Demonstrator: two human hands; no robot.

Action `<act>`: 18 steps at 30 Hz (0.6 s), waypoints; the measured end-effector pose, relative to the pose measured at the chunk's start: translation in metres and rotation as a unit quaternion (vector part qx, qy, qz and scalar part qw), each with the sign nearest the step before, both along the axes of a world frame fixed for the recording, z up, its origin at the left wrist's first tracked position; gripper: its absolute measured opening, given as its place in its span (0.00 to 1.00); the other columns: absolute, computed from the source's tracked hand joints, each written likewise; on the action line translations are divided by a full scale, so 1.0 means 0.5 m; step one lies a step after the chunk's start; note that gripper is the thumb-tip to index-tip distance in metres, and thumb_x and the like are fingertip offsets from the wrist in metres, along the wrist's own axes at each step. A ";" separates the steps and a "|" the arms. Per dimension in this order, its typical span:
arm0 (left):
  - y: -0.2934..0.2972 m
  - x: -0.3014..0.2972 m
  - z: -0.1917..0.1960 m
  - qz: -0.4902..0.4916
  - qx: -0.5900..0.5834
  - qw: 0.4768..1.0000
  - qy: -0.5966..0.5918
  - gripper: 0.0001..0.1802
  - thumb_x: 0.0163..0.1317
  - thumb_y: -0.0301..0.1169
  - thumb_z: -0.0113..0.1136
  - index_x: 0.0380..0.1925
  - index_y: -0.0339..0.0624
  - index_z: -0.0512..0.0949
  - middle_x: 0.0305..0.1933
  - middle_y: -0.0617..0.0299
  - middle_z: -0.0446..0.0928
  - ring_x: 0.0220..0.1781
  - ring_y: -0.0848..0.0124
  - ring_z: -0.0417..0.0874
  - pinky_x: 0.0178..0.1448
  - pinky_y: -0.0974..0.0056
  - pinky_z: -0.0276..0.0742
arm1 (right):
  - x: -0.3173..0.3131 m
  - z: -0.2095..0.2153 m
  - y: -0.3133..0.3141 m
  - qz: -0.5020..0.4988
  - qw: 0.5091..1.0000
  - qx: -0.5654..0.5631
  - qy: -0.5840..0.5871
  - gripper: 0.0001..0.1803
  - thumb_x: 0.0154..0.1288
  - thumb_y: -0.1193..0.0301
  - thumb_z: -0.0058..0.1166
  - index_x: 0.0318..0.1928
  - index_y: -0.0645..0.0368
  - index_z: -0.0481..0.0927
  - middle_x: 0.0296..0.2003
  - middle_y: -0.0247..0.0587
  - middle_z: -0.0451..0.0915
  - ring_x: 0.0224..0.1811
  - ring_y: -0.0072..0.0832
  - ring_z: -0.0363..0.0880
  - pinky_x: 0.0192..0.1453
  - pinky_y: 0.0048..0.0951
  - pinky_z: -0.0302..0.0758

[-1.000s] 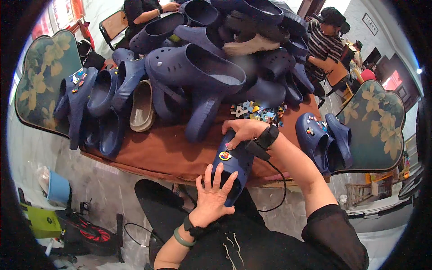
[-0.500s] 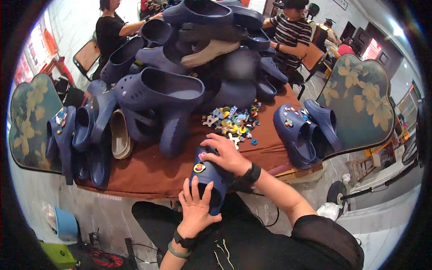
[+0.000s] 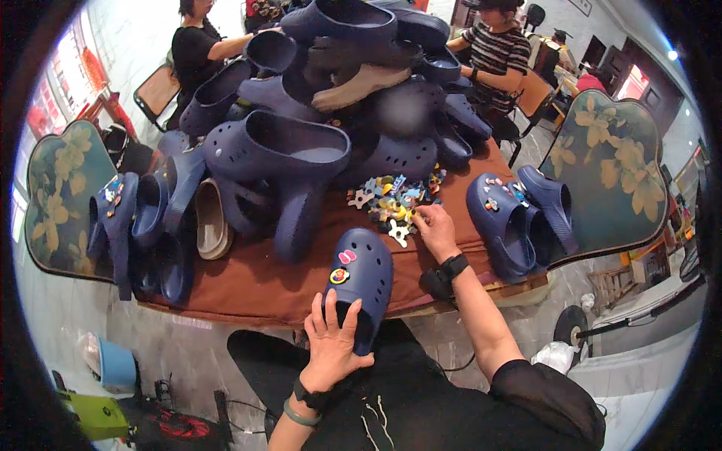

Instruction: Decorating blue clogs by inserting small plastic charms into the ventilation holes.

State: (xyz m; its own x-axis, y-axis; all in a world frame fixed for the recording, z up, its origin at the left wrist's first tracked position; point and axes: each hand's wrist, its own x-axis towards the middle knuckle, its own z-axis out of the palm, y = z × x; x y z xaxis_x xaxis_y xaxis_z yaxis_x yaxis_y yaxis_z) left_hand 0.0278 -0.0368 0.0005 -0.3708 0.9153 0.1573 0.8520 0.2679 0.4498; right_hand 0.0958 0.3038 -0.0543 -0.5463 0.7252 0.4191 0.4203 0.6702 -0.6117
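A navy blue clog (image 3: 367, 267) with holes in its upper rests at the table's near edge, toe pointing away from me. It bears a pink bow-shaped charm (image 3: 347, 256) and a round, yellow-rimmed charm (image 3: 340, 276). My left hand (image 3: 329, 337) holds the clog by its foot opening, fingers over the near rim and thumb along the heel side. To the right and farther off, my right hand (image 3: 436, 229) reaches into a heap of colourful shoe charms (image 3: 391, 199). Its thumb and forefinger are pinched at the heap's right edge; what lies between them is too small to make out.
A tall pile of navy clogs (image 3: 301, 146) rises beyond the charms on the brown-covered table (image 3: 248, 293). More clogs with charms (image 3: 500, 225) stand at the right, and others (image 3: 113, 225) at the left. Two people (image 3: 496, 68) work across the table. Floral-patterned chair backs (image 3: 605, 173) flank it.
My right hand has let go of the clog's toe and moved right and away to the charm heap. My left hand keeps its hold. The view has shifted slightly.
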 end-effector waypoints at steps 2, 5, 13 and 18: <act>0.005 0.000 0.001 -0.002 0.000 1.000 0.005 0.67 0.24 0.47 0.82 0.71 0.57 0.57 0.75 0.40 0.44 0.76 0.39 0.41 0.67 0.39 0.51 | -0.004 0.007 0.000 0.027 0.999 -0.031 -0.005 0.13 0.60 0.69 0.63 0.45 0.59 0.81 0.39 0.46 0.81 0.40 0.45 0.81 0.46 0.41 0.76; 0.010 -0.001 0.003 -0.002 0.000 1.000 -0.002 0.67 0.23 0.47 0.82 0.70 0.57 0.57 0.75 0.41 0.44 0.76 0.39 0.42 0.67 0.39 0.51 | 0.003 0.022 -0.022 0.046 0.992 -0.021 0.112 0.10 0.60 0.75 0.61 0.42 0.62 0.81 0.38 0.47 0.83 0.41 0.42 0.83 0.44 0.36 0.79; 0.005 -0.005 -0.002 0.006 0.013 1.000 -0.009 0.67 0.23 0.46 0.82 0.71 0.60 0.56 0.75 0.43 0.45 0.76 0.40 0.43 0.67 0.39 0.52 | 0.101 0.101 -0.275 0.242 0.965 0.068 0.076 0.14 0.54 0.84 0.61 0.42 0.62 0.79 0.41 0.46 0.81 0.42 0.43 0.82 0.46 0.35 0.80; 0.005 -0.003 -0.005 0.004 0.017 1.000 -0.005 0.68 0.24 0.46 0.82 0.71 0.61 0.55 0.75 0.43 0.45 0.76 0.40 0.44 0.67 0.38 0.52 | 0.098 0.081 -0.324 0.213 0.970 0.065 0.097 0.14 0.53 0.86 0.62 0.42 0.63 0.79 0.40 0.44 0.79 0.36 0.36 0.81 0.37 0.28 0.81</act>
